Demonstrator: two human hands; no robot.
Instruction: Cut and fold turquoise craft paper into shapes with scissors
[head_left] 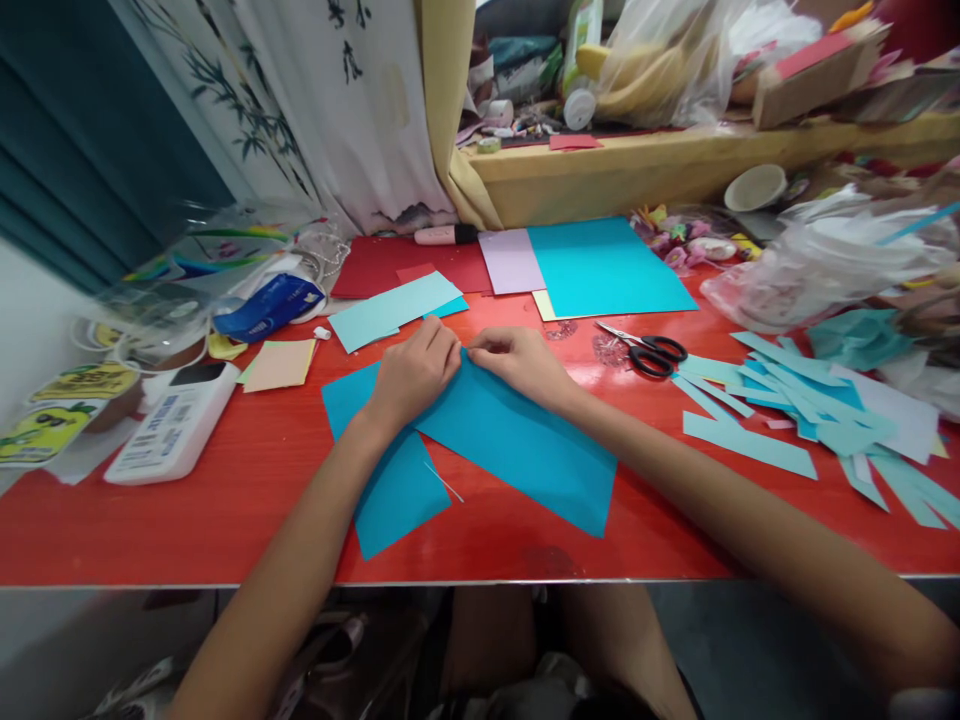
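Observation:
A strip of blue paper (529, 440) slants across the red table, its far end between my two hands. My left hand (420, 368) is closed, fingers curled down at that end of the strip. Beside it, my right hand (521, 362) pinches the strip's far edge with thumb and fingers. Under my left wrist lies another blue paper piece (405, 495), partly covered by the hand and the strip. A thin white sliver (444, 482) rests across that lower piece's edge. Both hands' fingertips are partly hidden.
Scissors (646, 350) with black handles lie right of my hands, near a heap of pale blue paper scraps (817, 395). Behind are a large blue sheet (611, 265), a lilac sheet (514, 262) and a marker (444, 235). A white calculator-like device (172, 425) sits at left.

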